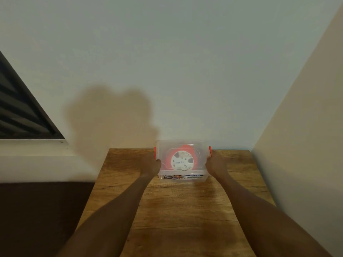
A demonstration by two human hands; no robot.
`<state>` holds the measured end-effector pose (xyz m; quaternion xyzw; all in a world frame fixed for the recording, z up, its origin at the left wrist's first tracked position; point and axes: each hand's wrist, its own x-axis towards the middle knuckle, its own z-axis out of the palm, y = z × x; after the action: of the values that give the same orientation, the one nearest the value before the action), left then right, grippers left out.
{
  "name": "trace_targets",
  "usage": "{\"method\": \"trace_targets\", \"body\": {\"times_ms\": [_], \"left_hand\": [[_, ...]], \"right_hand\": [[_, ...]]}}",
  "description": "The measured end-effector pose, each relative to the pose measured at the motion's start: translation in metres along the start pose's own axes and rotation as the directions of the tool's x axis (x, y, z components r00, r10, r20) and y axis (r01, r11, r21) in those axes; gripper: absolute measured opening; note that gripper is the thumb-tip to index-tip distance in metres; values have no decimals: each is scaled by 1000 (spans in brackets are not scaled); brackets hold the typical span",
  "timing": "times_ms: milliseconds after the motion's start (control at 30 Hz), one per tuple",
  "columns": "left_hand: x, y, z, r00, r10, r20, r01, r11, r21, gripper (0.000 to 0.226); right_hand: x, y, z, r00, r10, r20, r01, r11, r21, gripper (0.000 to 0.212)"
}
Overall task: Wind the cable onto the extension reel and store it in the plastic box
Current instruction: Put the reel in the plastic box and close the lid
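Observation:
A clear plastic box [182, 174] with its lid on and orange side latches stands at the far end of the wooden table [181, 210], close to the wall. Through the lid I see the extension reel [182, 161], white at the hub with an orange rim; the cable itself is not visible apart from it. My left hand [152, 166] presses against the box's left side below the latch. On the opposite side, my right hand [216, 165] grips the box under the right latch.
A white wall rises right behind the box and another wall closes off the table's right edge. To the left are a dark window [22, 108] with a white sill and a dark floor area beside the table.

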<state>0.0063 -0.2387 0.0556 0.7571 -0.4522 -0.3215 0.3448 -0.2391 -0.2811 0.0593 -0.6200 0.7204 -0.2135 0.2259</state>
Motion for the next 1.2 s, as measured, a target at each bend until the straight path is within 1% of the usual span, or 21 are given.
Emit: {"method": "trace_targets", "body": {"times_ms": [67,167,267,333,433,467,533,567,600,700,800,867,967,1100,1200], "left_hand": [[-3,5,0,997,74,-30,-68,985,159,31],[-4,3,0,991,132,-25,-123,966,227,31],[-4,3,0,991,132,18,-132,956,262,39],[-2,3,3,993,108,37,-114,966,234,47],[7,-1,10,996,23,91,-28,998,52,62],[4,5,9,994,-5,113,3,1000,15,61],[-4,19,9,991,-2,131,3,1000,-5,40],[-9,28,10,988,18,155,-15,1000,-18,33],[-13,37,13,983,44,178,-38,999,-35,33],[-11,62,29,968,127,216,-126,992,-22,36],[-7,84,53,948,158,275,-162,987,-8,60],[-12,101,70,933,180,311,-184,983,-15,61],[-18,121,97,928,186,322,-177,983,-57,60],[-20,135,129,927,135,349,-115,990,-78,64],[-18,138,147,935,106,339,-93,994,-54,66]], "right_hand": [[-1,-1,-2,1000,5,-3,-5,1000,-3,25],[-3,-1,-3,1000,-10,13,10,1000,10,25],[-1,4,-1,1000,-8,6,7,998,67,25],[-2,6,1,999,-15,34,9,985,173,29],[-5,12,-3,995,10,95,-48,913,404,40],[-4,15,-4,995,38,91,-75,885,459,41],[-3,25,-11,994,91,62,-110,858,502,40],[-2,31,-16,992,114,45,-121,856,503,40],[-1,37,-23,992,126,26,-121,846,519,40],[6,59,-50,988,147,-44,-106,863,493,36],[22,85,-85,981,157,-115,-84,874,479,35],[31,101,-106,973,183,-140,-102,885,454,36],[43,124,-128,965,216,-149,-141,906,398,36],[50,144,-149,960,242,-141,-161,889,428,33],[59,153,-153,960,248,-128,-172,888,426,34]]}}
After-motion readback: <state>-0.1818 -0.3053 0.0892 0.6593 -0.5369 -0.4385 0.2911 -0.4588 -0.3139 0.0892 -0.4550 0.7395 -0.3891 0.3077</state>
